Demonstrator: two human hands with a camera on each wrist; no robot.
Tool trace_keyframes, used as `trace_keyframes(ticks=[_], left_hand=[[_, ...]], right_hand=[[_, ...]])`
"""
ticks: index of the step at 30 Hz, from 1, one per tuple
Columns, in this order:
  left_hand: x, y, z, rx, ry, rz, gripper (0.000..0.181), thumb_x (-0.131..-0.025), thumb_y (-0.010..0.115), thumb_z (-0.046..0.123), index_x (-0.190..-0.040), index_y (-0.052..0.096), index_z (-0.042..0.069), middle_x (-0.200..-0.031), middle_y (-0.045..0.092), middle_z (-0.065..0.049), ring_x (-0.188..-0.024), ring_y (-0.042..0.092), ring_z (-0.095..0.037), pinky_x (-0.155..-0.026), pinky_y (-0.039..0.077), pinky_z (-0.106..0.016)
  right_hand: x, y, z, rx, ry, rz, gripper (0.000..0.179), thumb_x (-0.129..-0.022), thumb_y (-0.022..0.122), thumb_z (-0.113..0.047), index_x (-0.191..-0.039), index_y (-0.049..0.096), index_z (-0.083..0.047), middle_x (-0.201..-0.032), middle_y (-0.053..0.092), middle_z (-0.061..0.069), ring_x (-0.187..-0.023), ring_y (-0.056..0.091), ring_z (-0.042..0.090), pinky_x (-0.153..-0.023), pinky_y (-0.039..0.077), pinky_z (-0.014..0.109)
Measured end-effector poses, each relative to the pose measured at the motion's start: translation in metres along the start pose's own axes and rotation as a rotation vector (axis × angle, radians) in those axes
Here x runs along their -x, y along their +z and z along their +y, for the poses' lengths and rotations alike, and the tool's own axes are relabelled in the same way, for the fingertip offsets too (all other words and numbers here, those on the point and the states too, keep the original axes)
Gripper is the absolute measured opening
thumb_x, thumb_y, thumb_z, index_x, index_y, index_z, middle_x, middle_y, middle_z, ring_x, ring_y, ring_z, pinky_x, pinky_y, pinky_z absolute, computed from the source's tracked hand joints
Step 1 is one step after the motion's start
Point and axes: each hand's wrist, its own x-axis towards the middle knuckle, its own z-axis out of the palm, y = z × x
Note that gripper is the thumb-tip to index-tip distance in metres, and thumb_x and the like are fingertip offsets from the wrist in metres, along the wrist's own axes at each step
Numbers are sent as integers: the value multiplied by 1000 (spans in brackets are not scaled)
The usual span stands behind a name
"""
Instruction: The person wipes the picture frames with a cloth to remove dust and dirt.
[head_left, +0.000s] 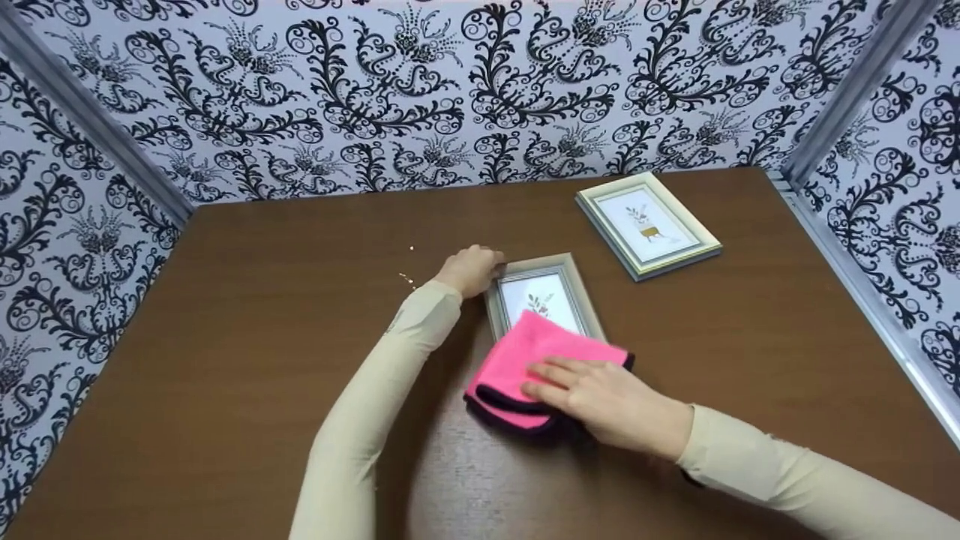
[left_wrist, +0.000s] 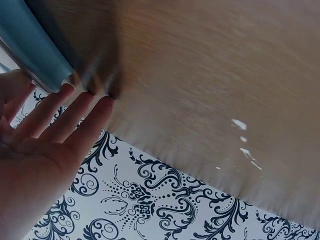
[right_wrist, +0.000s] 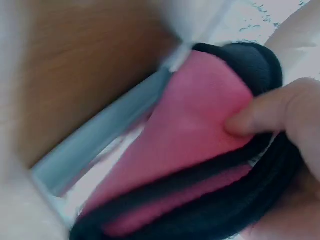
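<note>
A picture frame (head_left: 587, 296) with a plant print lies on the brown table, its lower part covered by a folded pink cloth (head_left: 555, 341) with black edging. At the frame's upper left corner, my left hand (head_left: 472, 271) holds the edge; in the left wrist view, fingers (left_wrist: 82, 117) reach beside that corner. My right hand (head_left: 611, 401) holds the cloth against the frame, fingers lying over its top. One digit presses into the pink fabric (right_wrist: 195, 115) in the blurred right wrist view. The rest of the right hand's grip is partly hidden.
A second picture frame (head_left: 709, 251), cream-edged with a plant print, lies at the back right; it looks thick or stacked. Small pale bits (head_left: 406, 279) are on the table left of the left hand. Patterned walls (head_left: 405, 97) border the table (head_left: 247, 337).
</note>
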Motion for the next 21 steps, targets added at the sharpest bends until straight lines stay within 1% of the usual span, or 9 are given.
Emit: trace_keyframes(ticks=[2,4,7,9,12,15,17,19,21], left_hand=[[5,-2,-2,5,8,18,12,-96,57,13,-102,66,9,-108,66,-15,-100,63,-39,-78,52,-52],[10,-3,-4,12,27,35,12,-95,57,10,-103,66,9,-107,66,-16,-99,63,-40,-78,52,-52],[17,-4,-8,16,72,35,21,-93,56,3,-112,66,7,-110,66,-16,-102,62,-39,-82,52,-51],[21,-3,-11,33,110,27,31,-91,57,-2,-121,64,6,-114,65,-16,-105,61,-37,-86,51,-48],[25,-4,-16,92,169,7,43,-88,60,-6,-129,59,2,-118,64,-17,-107,60,-33,-91,49,-43],[26,-7,-21,144,202,-22,46,-85,62,-7,-130,59,2,-115,65,-18,-97,60,-29,-86,50,-38],[26,-10,-22,148,205,-55,47,-84,63,-8,-129,60,3,-110,66,-19,-90,59,-30,-80,51,-38],[25,-14,-22,128,187,-95,52,-82,62,-9,-132,58,3,-109,66,-21,-87,59,-30,-76,52,-38],[25,-19,-20,95,155,-142,57,-81,60,-10,-136,55,6,-114,65,-22,-89,60,-31,-76,52,-38]], right_hand=[[-1,5,3,-61,38,-58,64,-75,70,5,-135,55,-11,-136,53,14,-123,51,33,-93,48,46],[-4,11,5,-79,54,-111,68,-76,70,3,-139,50,-11,-140,49,16,-126,48,36,-95,46,49],[-9,15,8,-85,56,-162,68,-78,70,1,-142,47,-11,-141,47,18,-126,47,38,-96,44,50],[-13,15,12,-90,53,-171,67,-78,69,2,-141,48,-10,-141,48,18,-125,49,36,-97,44,50],[-20,12,19,-161,66,-191,65,-80,67,6,-140,49,-8,-141,48,19,-126,47,36,-99,42,50],[-29,11,27,-232,77,-198,65,-79,66,8,-140,48,-4,-140,47,21,-127,47,37,-100,41,50],[-36,13,33,-268,85,-181,66,-78,65,11,-140,48,-3,-139,47,23,-126,47,38,-101,40,49],[-43,15,41,-277,93,-163,66,-77,66,11,-140,47,-1,-138,48,25,-126,47,38,-100,41,48],[-52,18,48,-272,112,-155,66,-77,66,12,-140,47,0,-137,48,27,-125,48,38,-100,41,48]])
